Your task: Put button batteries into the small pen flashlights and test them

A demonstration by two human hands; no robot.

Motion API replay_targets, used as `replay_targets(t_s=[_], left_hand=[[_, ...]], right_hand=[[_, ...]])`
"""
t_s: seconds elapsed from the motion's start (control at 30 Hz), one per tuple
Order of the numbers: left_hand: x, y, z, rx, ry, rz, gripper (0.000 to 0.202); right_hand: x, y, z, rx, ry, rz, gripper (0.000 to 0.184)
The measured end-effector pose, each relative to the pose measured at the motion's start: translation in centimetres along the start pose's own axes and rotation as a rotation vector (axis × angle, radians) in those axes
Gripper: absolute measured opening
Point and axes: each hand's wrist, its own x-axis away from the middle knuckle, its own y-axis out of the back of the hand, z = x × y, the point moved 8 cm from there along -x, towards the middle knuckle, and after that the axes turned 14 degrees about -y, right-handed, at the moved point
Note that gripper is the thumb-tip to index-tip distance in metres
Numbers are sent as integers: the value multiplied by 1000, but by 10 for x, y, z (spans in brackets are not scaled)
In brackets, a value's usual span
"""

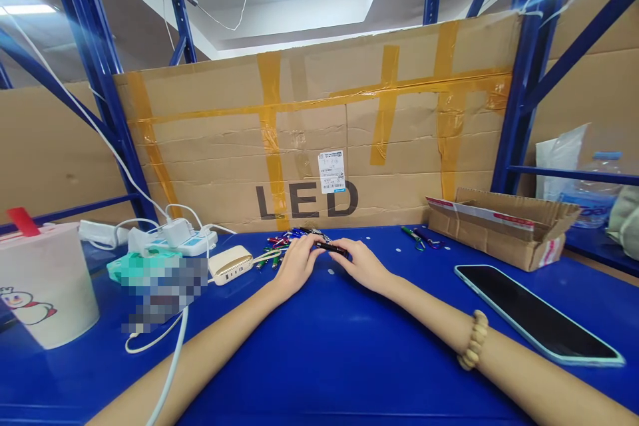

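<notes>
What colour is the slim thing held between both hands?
Black; the head view shows the slim thing between left hand and right hand.

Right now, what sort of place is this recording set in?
Probably a warehouse or stockroom packing bench: blue steel racking uprights, a taped brown cardboard sheet printed LED, and an open cardboard shipping box.

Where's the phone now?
Head view: phone lies screen-up on the table, right of the right hand that pinches a slim dark item, in front of the cardboard box.
</notes>
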Motion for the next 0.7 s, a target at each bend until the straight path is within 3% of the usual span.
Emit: replay_targets(t_s=[0.13, 0.33, 0.5, 0.57, 0.7], left_hand=[[1, 0, 3, 13, 9, -33, 12], [3, -2, 10, 56, 29, -50, 8], [2, -2, 8, 131, 36, -46, 10], [3, 2, 10, 250, 86, -117, 19], [7, 5, 21, 706, 259, -374, 36]], right_hand=[[-2, -1, -6, -141, -47, 21, 29], [-7, -14, -18, -446, -215, 195, 34], [-7, -15, -21, -377, -220, 229, 36], [-6, -10, -19, -343, -198, 185, 34], [-3, -4, -14, -291, -180, 133, 31]])
